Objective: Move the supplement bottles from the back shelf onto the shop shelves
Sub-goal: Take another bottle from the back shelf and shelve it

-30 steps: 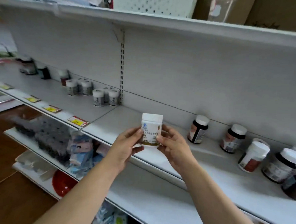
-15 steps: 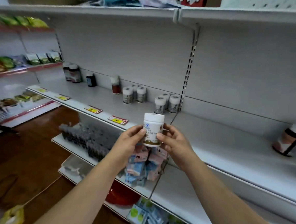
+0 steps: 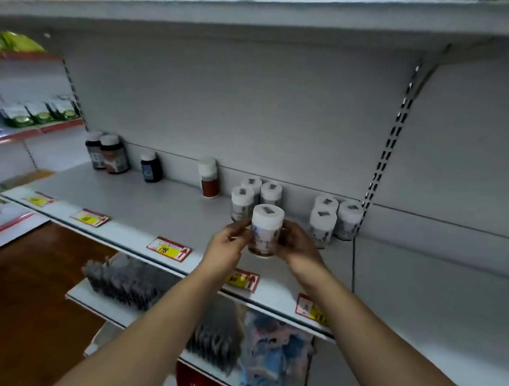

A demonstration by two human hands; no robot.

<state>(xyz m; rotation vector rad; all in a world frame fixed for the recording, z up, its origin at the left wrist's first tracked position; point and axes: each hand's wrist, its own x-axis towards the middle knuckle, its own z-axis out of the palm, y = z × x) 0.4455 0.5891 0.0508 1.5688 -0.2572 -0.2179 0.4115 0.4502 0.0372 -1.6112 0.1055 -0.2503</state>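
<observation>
Gripping white-capped supplement bottle (image 3: 265,233) between left hand (image 3: 225,244) and right hand (image 3: 299,244), both curled round it, just in front of the three matching bottles (image 3: 242,202); risking toppling those by pushing back too far.

There was only one camera, worn on the person's head. It looked forward and a bit down, from close in front of the grey shelf (image 3: 146,205). The left hand (image 3: 225,247) and right hand (image 3: 299,244) met mid-picture. The upper shelf (image 3: 256,13) crossed the top.
</observation>
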